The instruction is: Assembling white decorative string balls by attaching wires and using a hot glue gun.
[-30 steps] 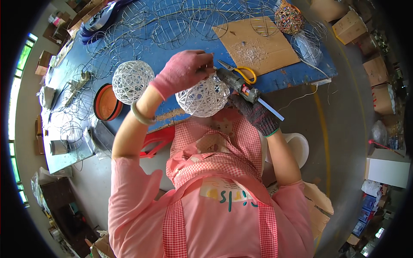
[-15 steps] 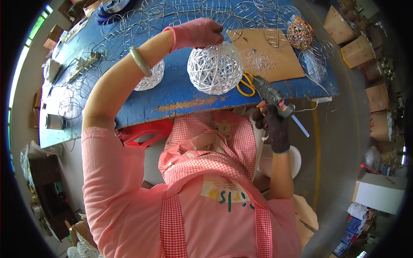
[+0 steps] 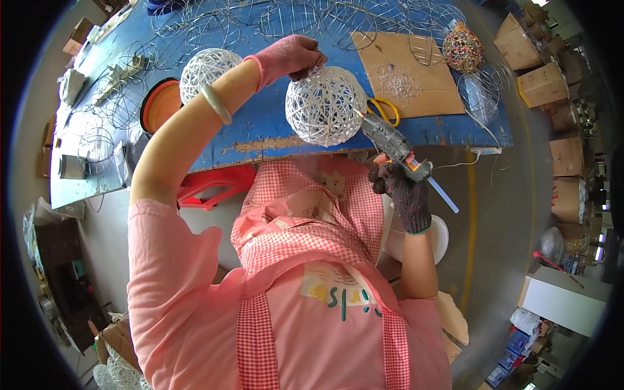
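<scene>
My left hand (image 3: pixel 286 57), in a pink glove, is pinched on the top of a white woven ball (image 3: pixel 325 106), which sits just under my fingers at the near edge of the blue worktop (image 3: pixel 260 133). My right hand (image 3: pixel 398 188), in a dark glove, is clenched around the grip of a glue gun (image 3: pixel 394 144); its nozzle points up from that hand and touches the ball's right side. Just beyond the gun lie yellow-handled scissors (image 3: pixel 385 110) on a sheet of cardboard (image 3: pixel 416 71). To the left of my left forearm sits a second white ball (image 3: pixel 205 70), with an orange bowl (image 3: pixel 159 105) beside it. Wire hoops (image 3: pixel 214 23) lie scattered past my left hand, and a multicoloured ball (image 3: pixel 463 49) rests far off to the right.
</scene>
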The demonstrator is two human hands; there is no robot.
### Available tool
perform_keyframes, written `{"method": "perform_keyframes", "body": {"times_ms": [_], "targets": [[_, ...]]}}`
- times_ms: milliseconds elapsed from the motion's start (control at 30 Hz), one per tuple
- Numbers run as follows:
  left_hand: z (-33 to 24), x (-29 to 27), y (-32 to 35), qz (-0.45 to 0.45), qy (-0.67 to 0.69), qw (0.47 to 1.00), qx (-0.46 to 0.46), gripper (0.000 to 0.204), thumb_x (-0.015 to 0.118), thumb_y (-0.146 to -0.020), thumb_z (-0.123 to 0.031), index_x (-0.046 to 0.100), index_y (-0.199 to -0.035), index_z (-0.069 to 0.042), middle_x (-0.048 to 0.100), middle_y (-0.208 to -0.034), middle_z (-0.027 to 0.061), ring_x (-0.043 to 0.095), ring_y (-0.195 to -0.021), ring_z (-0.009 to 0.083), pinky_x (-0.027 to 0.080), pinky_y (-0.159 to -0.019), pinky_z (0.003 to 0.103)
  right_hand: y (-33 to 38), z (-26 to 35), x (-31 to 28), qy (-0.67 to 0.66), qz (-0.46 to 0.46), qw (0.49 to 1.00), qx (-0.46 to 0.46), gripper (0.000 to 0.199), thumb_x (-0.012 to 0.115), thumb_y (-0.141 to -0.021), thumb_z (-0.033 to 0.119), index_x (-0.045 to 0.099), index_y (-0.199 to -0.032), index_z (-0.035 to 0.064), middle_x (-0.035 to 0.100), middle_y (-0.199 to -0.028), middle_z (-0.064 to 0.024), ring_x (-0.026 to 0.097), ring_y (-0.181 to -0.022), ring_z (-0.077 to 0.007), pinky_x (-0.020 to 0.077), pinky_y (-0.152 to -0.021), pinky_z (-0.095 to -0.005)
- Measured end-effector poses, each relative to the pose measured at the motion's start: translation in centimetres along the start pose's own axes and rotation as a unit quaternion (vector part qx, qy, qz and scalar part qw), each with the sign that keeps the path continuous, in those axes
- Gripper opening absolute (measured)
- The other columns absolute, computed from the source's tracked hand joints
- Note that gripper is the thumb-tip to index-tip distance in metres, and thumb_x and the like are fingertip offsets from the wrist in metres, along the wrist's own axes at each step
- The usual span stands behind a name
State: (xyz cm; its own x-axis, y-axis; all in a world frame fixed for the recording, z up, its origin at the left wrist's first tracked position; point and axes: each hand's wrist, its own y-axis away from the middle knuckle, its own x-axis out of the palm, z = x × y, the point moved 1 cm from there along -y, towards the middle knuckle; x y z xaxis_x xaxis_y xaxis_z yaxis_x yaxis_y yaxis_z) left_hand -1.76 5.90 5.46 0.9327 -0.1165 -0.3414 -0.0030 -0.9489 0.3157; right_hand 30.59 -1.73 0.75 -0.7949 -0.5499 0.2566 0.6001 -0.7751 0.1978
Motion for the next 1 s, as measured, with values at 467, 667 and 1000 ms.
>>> {"method": "perform_keyframes", "body": {"times_ms": [467,667,1000], "targets": [[5.5,3.1,0.3,-0.088,0.243,0.952,0.163,0.029,0.071,-0.087,-0.024,0.067,-0.104,0.0,0.067,-0.094,0.0024,0.062,-0.083,0.0083,0.051,-0.076,0.023,-0.7,-0.4,1.1,0.035,-0.001,0.996,-0.081,0.026,0.063,-0.091,0.007,0.058,-0.115,0.0003,0.065,-0.107,-0.0091,0.064,-0.096,-0.0164,0.0531,-0.082,-0.0282],[6.8,3.9,-0.5,-0.079,0.371,0.909,0.173,0.028,0.071,-0.088,-0.024,0.066,-0.103,-0.001,0.068,-0.094,0.0041,0.063,-0.081,0.0085,0.053,-0.073,0.024,-1.7,-3.3,0.3,0.247,-0.122,0.952,-0.132,0.031,0.081,-0.077,0.021,0.066,-0.096,0.0021,0.07,-0.08,-0.0077,0.068,-0.074,-0.0173,0.0533,-0.067,-0.0298],[5.9,4.3,0.4,-0.121,0.354,0.914,0.16,0.023,0.07,-0.088,-0.022,0.066,-0.099,-0.001,0.067,-0.084,0.0021,0.063,-0.073,0.0069,0.052,-0.066,0.022,-2.2,-4.2,0.4,0.35,-0.17,0.896,-0.213,0.029,0.083,-0.074,0.022,0.066,-0.086,0.0018,0.069,-0.079,-0.0092,0.067,-0.07,-0.0202,0.0529,-0.063,-0.0304]]}}
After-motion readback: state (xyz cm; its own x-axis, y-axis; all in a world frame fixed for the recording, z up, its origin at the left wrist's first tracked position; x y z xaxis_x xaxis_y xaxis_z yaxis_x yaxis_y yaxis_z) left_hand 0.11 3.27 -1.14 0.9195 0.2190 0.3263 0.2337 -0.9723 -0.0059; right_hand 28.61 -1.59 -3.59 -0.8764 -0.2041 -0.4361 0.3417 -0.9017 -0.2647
